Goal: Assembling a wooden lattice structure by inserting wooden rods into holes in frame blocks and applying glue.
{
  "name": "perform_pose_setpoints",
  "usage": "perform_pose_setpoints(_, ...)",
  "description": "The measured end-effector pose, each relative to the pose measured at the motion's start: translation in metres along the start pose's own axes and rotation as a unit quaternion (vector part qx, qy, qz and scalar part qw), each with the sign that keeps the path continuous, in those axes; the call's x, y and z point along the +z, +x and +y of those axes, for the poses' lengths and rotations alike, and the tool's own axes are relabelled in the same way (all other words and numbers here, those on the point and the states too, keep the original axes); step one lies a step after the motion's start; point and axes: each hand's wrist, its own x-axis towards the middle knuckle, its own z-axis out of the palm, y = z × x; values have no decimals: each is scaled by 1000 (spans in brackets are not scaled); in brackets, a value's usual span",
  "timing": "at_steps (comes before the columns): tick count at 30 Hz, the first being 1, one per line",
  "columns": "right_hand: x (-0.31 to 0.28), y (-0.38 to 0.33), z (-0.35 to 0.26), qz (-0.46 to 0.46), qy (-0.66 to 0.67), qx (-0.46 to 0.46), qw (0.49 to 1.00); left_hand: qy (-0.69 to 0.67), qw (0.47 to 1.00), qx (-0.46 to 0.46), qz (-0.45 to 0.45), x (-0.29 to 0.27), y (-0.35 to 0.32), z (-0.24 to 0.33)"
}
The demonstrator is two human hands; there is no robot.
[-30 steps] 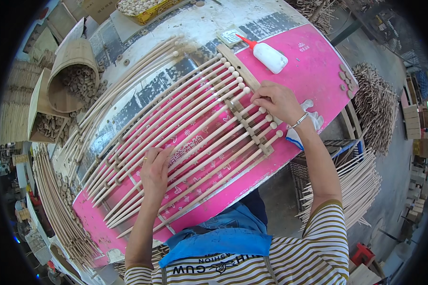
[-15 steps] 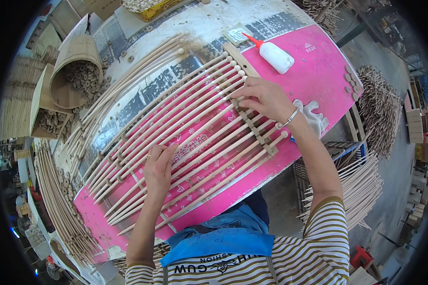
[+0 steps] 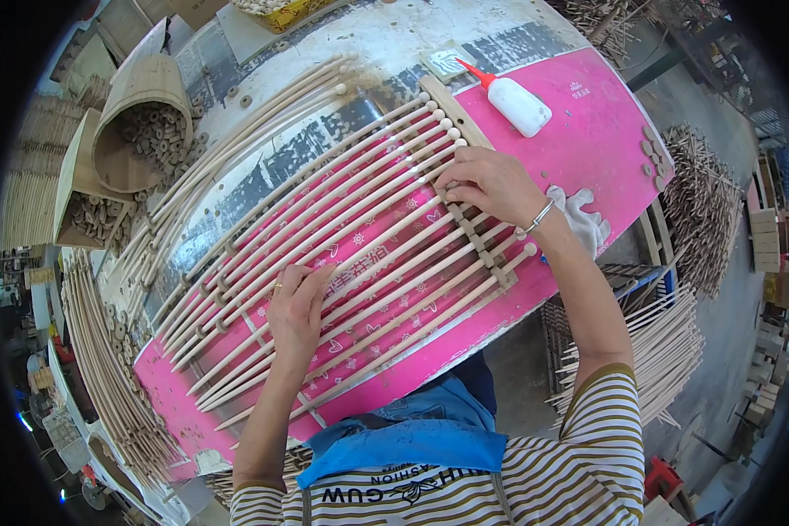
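The sticks (image 3: pixel 359 209) lie slantwise in a row over the pink board (image 3: pixel 587 114), their ball ends near the notched bar (image 3: pixel 505 279). The right hand (image 3: pixel 495 184) bends over the bar, thumb and fingers drawn together at one stick's end; whether they pinch it cannot be told (the hand hides the spot). The left hand (image 3: pixel 296 311) curls over the sticks farther down, and its grip cannot be told either. A bump from the right hand could jog a neighbouring stick out of its notch, since the sticks sit so close. A dragging left wrist could skew the lower ones. The bottle (image 3: pixel 519 107), lying with its red nozzle attached, might leak or roll if nudged.
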Motion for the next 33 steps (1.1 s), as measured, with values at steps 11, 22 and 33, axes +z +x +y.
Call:
perform_pose_setpoints(11,-6,-13,-5,38,23,-8,999,73,996,21,41,-26,4,-10)
perform_pose_setpoints(22,1,-50,-62,124,95,32,987,167,981,79,61,-19,-1,-40)
perform_pose_setpoints(33,99,-43,-168,55,698,172,693,170,977,123,33,-88,-46,32)
